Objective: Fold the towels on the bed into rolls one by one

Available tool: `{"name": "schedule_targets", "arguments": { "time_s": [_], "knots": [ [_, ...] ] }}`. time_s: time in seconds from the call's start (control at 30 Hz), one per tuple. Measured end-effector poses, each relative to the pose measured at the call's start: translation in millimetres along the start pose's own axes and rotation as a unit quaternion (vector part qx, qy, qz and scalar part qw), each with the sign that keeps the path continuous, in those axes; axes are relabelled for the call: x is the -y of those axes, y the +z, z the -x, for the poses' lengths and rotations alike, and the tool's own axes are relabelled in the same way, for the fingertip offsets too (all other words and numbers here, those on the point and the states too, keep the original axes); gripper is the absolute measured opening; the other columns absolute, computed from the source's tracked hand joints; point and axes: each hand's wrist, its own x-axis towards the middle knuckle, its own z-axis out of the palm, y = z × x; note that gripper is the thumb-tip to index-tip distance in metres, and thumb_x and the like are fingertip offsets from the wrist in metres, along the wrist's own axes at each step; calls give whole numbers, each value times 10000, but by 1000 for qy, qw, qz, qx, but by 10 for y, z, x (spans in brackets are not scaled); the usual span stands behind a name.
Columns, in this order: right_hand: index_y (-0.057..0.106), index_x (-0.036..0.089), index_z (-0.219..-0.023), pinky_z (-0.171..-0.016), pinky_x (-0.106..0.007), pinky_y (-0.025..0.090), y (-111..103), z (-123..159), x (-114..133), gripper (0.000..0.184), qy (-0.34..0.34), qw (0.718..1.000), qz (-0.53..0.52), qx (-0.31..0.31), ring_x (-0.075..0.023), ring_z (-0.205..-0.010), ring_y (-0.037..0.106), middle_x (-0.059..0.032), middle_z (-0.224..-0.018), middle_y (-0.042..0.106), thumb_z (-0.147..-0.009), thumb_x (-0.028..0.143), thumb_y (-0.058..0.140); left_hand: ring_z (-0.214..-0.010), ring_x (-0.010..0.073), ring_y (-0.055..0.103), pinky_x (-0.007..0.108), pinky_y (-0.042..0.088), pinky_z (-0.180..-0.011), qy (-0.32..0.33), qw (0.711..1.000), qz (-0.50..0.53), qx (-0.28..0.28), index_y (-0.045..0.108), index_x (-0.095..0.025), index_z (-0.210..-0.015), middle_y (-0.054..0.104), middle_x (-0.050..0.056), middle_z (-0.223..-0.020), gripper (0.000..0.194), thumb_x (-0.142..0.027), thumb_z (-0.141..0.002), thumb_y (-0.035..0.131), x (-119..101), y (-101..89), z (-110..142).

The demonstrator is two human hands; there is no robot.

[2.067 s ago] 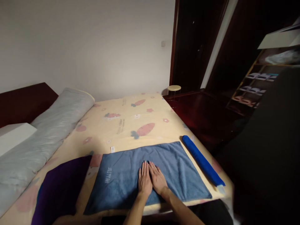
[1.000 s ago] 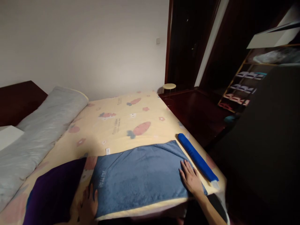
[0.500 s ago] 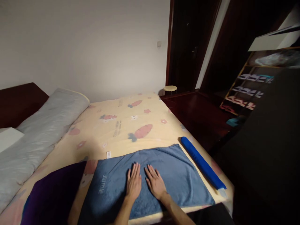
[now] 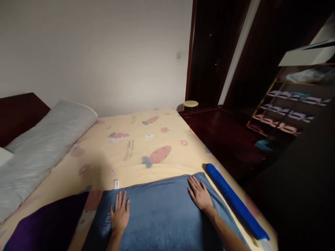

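A blue-grey towel (image 4: 162,209) lies spread on the bed, with a small white tag (image 4: 116,184) at its far edge and pale lettering near its left side. My left hand (image 4: 120,213) rests flat on the towel's left part, close to the lettering, fingers stretched out. On the far right part of the towel my right hand (image 4: 200,194) lies flat, fingers slightly spread. Neither hand holds anything. To the right of the towel is a long bright blue roll (image 4: 235,200) with a whitish end. A dark purple cloth (image 4: 52,219) lies at the left.
The bed has a yellow carrot-print sheet (image 4: 146,139). A grey pillow (image 4: 52,129) leans by the dark headboard (image 4: 23,113). Beyond the bed stand a round stool (image 4: 191,104) and a rack (image 4: 277,92) of slippers near a dark door (image 4: 214,52).
My hands have slid apart over the towel, left hand to the left, right hand to the right and slightly away. The towel's surface looks smoother. The view has tilted up a little.
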Motion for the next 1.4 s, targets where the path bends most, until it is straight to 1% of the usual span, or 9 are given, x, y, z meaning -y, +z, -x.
{"name": "schedule_targets", "arguments": {
  "time_s": [0.13,0.37,0.57,0.73,0.8,0.87,0.97,1.1,1.4],
  "knots": [
    [384,192,-1453,-1149,-503,223,35,40,-151,561,22,1000,3,-22,-241,-1427,275,-85,-1518,379,-966,454,291,-1456,188,208,498,246,-1147,-39,999,16,5,212,-254,-1497,245,39,-1585,580,-445,-960,106,296,37,-39],
    [502,164,-1362,-1093,-426,347,-9,-73,-352,581,93,993,-30,-64,-246,-1335,439,-128,-1407,529,-972,500,231,-1462,185,186,502,234,-1151,-27,997,49,61,255,-266,-1486,231,21,-1590,590,-482,-949,139,392,-23,-106],
    [420,111,-1424,-1136,-463,271,22,-162,-444,652,110,993,47,23,-264,-1412,309,-145,-1501,395,-942,530,293,-1461,186,190,523,228,-1153,-25,993,61,101,239,-280,-1488,212,19,-1592,583,-486,-950,147,489,-53,-241],
    [412,90,-1427,-1148,-487,245,-19,-282,-380,586,121,991,63,6,-276,-1412,306,-156,-1498,392,-941,403,314,-1438,231,265,579,289,-1110,-46,996,32,69,317,-256,-1461,279,58,-1567,550,-437,-954,203,372,-123,-280],
    [395,84,-1437,-1151,-509,233,-3,-239,-198,563,99,993,52,-31,-286,-1416,293,-168,-1502,380,-940,336,312,-1428,245,290,564,290,-1115,0,1000,14,-4,361,-205,-1445,324,101,-1545,537,-386,-957,228,196,-147,-173],
    [369,117,-1457,-1152,-503,244,53,-104,97,544,16,998,17,-55,-268,-1420,288,-145,-1513,367,-948,299,306,-1419,206,310,469,297,-1136,140,987,24,-73,343,-216,-1454,370,84,-1526,516,-340,-961,259,-55,-150,9],
    [311,204,-1488,-1150,-431,283,157,192,605,530,-153,987,-47,7,-213,-1419,295,-77,-1535,336,-970,314,318,-1398,139,342,356,340,-1119,326,941,51,-78,183,-290,-1496,384,4,-1524,554,-287,-959,319,-464,-116,336],
    [288,198,-1492,-1153,-451,283,178,446,975,522,-153,984,-84,44,-226,-1415,301,-88,-1525,343,-990,337,320,-1378,142,378,374,366,-1105,350,932,51,-78,85,-266,-1505,390,20,-1517,600,-260,-959,334,-747,-66,615],
    [366,229,-1460,-1133,-454,345,-35,543,897,497,-191,971,-134,54,-234,-1373,379,-76,-1469,441,-971,308,400,-1370,164,396,395,406,-1092,377,923,44,-64,120,-274,-1502,398,18,-1505,582,-318,-967,346,-583,-70,713]
  ]
}}
